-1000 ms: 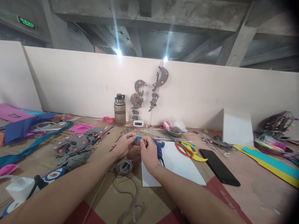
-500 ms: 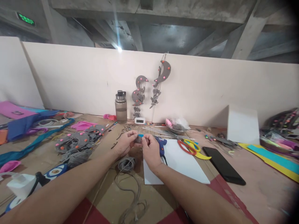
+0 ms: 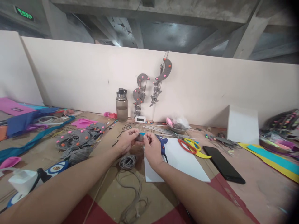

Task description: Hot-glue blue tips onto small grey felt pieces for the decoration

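- Two hands meet over the middle of the counter (image 3: 252, 174) in the head view, the only one there is: the left hand (image 3: 126, 141) and the right hand (image 3: 153, 149) both pinch one small grey felt piece (image 3: 140, 137), held up off the surface between the fingertips, with a bit of blue showing at its top edge.
- Doing this well, as I judge it, means a light pinch near the edges, so the soft piece stays flat and the fingers do not cover the spot being worked.
- Elbows resting low should steady such small work; the forearms already run close to the counter.
- Just below the hands lies a coil of grey cord (image 3: 127, 161), its loose end trailing toward the viewer; best kept out from under the wrists so it does not snag.
- A blue glue gun (image 3: 163, 143) lies just beside the right hand on the edge of a white sheet (image 3: 182, 161); its tip may be hot, so the right wrist wants care.
- Red and yellow scissors (image 3: 188, 145) and a black phone (image 3: 223, 163) lie further right, a bottle (image 3: 121, 105) and a small clock (image 3: 140, 119) at the back wall.
- Writing: a green lit sign (image 3: 24, 14) at the upper left, and digits on the clock, both too small to read; no brand is legible.
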Motion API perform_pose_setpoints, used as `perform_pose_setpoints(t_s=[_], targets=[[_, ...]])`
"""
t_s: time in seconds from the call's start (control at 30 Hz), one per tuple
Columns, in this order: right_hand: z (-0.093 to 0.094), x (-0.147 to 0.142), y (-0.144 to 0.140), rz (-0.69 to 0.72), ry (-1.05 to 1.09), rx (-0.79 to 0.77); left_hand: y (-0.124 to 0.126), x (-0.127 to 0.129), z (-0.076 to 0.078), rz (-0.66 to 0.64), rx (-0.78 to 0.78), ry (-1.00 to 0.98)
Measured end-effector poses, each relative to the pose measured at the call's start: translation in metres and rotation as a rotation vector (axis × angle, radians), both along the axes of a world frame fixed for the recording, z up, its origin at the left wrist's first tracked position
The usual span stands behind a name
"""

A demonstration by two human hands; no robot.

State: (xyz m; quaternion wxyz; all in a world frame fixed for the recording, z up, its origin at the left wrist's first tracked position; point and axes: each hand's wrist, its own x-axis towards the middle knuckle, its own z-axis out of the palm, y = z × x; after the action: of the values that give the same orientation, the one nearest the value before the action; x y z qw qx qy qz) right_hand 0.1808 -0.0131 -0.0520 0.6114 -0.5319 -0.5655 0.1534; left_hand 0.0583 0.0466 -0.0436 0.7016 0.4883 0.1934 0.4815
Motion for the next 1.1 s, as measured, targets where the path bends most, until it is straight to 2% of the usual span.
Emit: perform_pose_setpoints(t_s=[1.1], targets=[[0.0006,0.0008,0.0013,0.019,0.027,-0.001,0.0045,0.0002,-0.0059,-0.027,0.014,0.012]])
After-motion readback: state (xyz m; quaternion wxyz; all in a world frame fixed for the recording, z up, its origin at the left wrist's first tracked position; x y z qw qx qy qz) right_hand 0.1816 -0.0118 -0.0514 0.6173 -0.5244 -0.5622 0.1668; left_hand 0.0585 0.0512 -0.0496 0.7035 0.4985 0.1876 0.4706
